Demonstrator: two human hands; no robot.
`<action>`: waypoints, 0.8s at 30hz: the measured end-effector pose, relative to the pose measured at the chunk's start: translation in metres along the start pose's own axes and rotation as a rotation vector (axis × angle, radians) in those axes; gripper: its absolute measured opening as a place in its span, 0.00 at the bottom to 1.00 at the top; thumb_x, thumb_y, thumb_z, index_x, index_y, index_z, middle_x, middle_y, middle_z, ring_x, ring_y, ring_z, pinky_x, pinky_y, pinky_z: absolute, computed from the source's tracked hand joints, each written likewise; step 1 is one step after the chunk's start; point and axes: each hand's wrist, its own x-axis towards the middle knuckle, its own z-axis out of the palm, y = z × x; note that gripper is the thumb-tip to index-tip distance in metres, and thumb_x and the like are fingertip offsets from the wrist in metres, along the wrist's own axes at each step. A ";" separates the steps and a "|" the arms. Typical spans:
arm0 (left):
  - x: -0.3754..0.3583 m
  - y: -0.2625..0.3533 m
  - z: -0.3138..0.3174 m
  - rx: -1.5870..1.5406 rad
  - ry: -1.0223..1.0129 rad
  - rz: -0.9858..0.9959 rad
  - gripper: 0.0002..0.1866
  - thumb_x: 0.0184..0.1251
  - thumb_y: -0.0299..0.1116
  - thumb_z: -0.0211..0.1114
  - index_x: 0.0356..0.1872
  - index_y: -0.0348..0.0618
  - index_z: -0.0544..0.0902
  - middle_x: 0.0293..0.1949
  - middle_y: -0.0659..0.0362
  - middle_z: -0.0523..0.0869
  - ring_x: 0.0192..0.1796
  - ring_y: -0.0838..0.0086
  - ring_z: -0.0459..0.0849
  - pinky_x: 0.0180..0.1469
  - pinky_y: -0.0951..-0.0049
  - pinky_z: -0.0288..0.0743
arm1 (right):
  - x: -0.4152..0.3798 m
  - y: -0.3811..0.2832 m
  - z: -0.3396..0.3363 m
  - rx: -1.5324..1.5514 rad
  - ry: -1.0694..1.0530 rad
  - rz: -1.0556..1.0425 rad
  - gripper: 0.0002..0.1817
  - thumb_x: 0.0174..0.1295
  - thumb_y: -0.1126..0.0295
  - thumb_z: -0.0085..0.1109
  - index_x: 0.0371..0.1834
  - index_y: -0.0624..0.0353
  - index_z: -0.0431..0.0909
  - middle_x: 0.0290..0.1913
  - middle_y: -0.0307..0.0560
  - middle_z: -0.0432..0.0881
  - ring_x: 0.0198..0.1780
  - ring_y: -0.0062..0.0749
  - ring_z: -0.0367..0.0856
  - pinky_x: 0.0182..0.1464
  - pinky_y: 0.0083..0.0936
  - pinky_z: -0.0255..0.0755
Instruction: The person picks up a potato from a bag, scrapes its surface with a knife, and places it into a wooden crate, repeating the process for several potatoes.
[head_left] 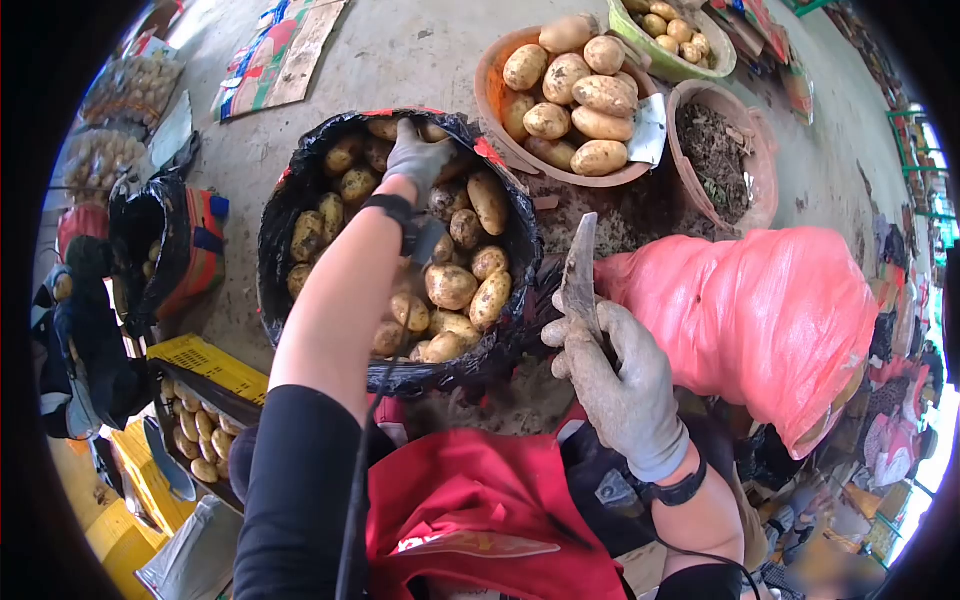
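Observation:
My left hand (418,160), in a grey glove, reaches to the far side of a basket lined with black plastic (275,215). Its fingers are down among the dirt-smudged potatoes (451,287) there and are mostly hidden; whether they grip one I cannot tell. In front of my chest, my right hand (622,385), in a soiled grey glove, is closed around a knife (579,265). The worn, dirty blade points up and away from me, near the basket's right rim.
Beyond the basket stand a tub of potatoes (490,85), a green basin of potatoes (640,50) and a pink bucket of dark debris (765,165). A full pink sack (740,320) lies to the right. On the left are a yellow crate (205,365) and a black-lined bag (190,240).

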 end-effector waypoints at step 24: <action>-0.375 -0.012 -0.137 -0.724 -0.722 0.321 0.40 0.71 0.22 0.72 0.81 0.41 0.64 0.68 0.57 0.80 0.66 0.72 0.82 0.69 0.68 0.78 | -0.064 0.007 0.040 0.382 -0.432 0.013 0.19 0.71 0.66 0.69 0.62 0.60 0.79 0.43 0.35 0.83 0.35 0.16 0.79 0.38 0.16 0.75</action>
